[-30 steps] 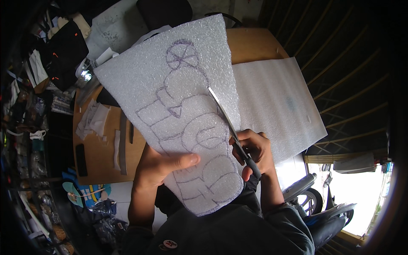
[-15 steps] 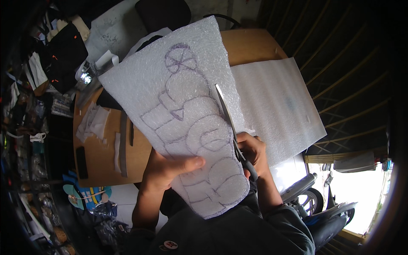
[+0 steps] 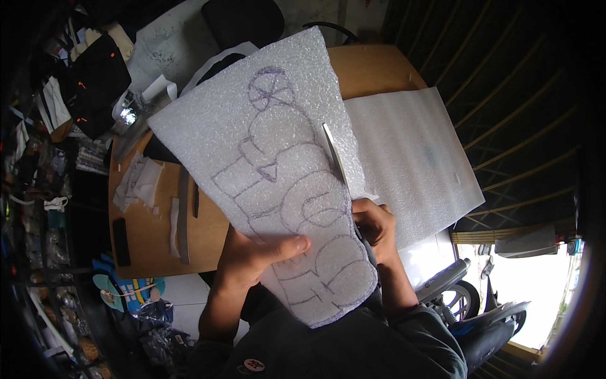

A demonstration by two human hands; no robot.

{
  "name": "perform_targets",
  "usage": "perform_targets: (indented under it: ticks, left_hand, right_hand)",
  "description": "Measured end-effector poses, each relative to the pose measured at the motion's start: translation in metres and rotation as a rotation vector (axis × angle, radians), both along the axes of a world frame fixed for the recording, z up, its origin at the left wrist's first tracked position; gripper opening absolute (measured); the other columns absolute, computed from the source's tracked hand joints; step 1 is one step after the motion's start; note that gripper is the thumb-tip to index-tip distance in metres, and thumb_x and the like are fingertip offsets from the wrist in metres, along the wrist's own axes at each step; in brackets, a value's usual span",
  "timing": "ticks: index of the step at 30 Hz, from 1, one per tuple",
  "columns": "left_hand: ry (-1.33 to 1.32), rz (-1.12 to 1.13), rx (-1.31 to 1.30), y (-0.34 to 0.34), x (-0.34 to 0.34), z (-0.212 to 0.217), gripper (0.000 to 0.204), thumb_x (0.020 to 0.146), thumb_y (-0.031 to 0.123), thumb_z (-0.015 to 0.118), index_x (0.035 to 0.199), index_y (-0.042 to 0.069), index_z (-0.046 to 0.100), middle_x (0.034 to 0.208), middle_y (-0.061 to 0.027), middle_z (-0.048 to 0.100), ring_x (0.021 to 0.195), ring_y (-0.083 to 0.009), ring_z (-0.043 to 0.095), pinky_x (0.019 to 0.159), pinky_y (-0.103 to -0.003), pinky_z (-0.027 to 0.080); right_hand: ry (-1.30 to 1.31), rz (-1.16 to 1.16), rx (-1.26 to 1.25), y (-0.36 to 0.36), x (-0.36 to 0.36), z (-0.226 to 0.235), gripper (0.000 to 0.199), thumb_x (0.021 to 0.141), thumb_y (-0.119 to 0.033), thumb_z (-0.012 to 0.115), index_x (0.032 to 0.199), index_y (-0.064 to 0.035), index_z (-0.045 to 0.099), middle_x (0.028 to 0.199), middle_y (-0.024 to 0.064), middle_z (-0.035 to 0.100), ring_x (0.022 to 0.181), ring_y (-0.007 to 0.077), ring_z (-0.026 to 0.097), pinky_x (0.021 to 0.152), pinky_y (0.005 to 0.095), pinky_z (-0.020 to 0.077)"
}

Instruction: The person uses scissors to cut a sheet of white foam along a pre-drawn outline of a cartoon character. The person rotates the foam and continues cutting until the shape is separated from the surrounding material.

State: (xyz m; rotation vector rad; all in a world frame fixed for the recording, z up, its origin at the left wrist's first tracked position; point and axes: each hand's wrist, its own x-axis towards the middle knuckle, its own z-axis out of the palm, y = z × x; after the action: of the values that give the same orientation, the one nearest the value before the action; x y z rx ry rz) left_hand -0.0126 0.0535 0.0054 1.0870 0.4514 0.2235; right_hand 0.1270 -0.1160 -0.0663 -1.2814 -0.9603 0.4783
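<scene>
- White foam sheet with purple drawn outlines (image 3: 278,170) is held up above the wooden table (image 3: 148,237).
- Its lower edge is pinched by the left hand (image 3: 252,259), thumb on top.
- Metal scissors (image 3: 338,167) are gripped by the closed right hand (image 3: 375,227), the blade lying against the sheet's right edge.
- A second white foam sheet (image 3: 410,158) is spread on the table.

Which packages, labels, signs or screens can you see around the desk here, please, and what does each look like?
Dark flat slab, possibly a phone: near the wooden desk's left front edge, a slim black rectangle with its screen dark.
Small round badge: on the person's dark top at the lower edge, white with a red mark.
Clutter left of the desk may hold packages; too blurred to tell.
The foam sheet in the hands carries only a purple drawn outline, no label.
</scene>
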Motion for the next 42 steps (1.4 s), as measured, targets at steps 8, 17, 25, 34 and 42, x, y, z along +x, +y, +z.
perform_targets:
  ticks: [8, 17, 25, 34, 42]
  left_hand:
    - [0.015, -0.051, 0.070, 0.005, 0.002, 0.013, 0.078, 0.059, 0.012, 0.079, 0.123, -0.004, 0.039, 0.109, -0.0160, 0.052, 0.102, -0.0268, 0.053, 0.088, -0.038, 0.044]
    - [0.058, -0.059, 0.049, 0.006, 0.000, 0.011, 0.082, 0.057, 0.013, 0.080, 0.124, -0.005, 0.037, 0.109, -0.0168, 0.052, 0.103, -0.0279, 0.052, 0.091, -0.039, 0.043]
    - [0.060, -0.077, 0.055, 0.006, -0.002, 0.012, 0.077, 0.057, 0.012, 0.079, 0.121, -0.005, 0.041, 0.108, -0.0156, 0.054, 0.101, -0.0274, 0.054, 0.089, -0.039, 0.044]
    - [0.046, -0.080, 0.054, 0.007, 0.001, 0.013, 0.076, 0.058, 0.011, 0.079, 0.122, -0.005, 0.041, 0.108, -0.0157, 0.054, 0.100, -0.0270, 0.055, 0.089, -0.038, 0.045]
    - [0.064, -0.084, 0.081, 0.008, 0.002, 0.016, 0.077, 0.057, 0.012, 0.079, 0.122, -0.005, 0.041, 0.109, -0.0161, 0.054, 0.100, -0.0269, 0.055, 0.090, -0.038, 0.045]
  right_hand:
    - [-0.071, 0.076, 0.033, -0.005, 0.012, 0.006, 0.083, 0.048, -0.050, 0.086, 0.104, 0.0024, 0.055, 0.068, 0.0023, 0.059, 0.061, 0.0082, 0.057, 0.055, 0.0205, 0.0450]
    - [-0.061, 0.088, -0.040, -0.010, 0.013, 0.010, 0.085, 0.045, -0.049, 0.088, 0.104, 0.0019, 0.055, 0.067, 0.0017, 0.058, 0.060, 0.0067, 0.057, 0.055, 0.0193, 0.0446]
    - [0.012, 0.104, -0.018, -0.010, 0.013, 0.012, 0.084, 0.046, -0.055, 0.084, 0.102, 0.0014, 0.056, 0.064, 0.0016, 0.059, 0.058, 0.0073, 0.058, 0.053, 0.0196, 0.0427]
    - [-0.009, 0.063, -0.025, -0.007, 0.012, 0.014, 0.082, 0.048, -0.057, 0.083, 0.100, 0.0006, 0.057, 0.060, 0.0003, 0.056, 0.053, 0.0072, 0.055, 0.049, 0.0205, 0.0390]
    - [0.000, 0.077, -0.017, -0.006, 0.014, 0.014, 0.082, 0.048, -0.055, 0.084, 0.101, 0.0015, 0.057, 0.060, 0.0003, 0.056, 0.054, 0.0063, 0.054, 0.050, 0.0193, 0.0387]
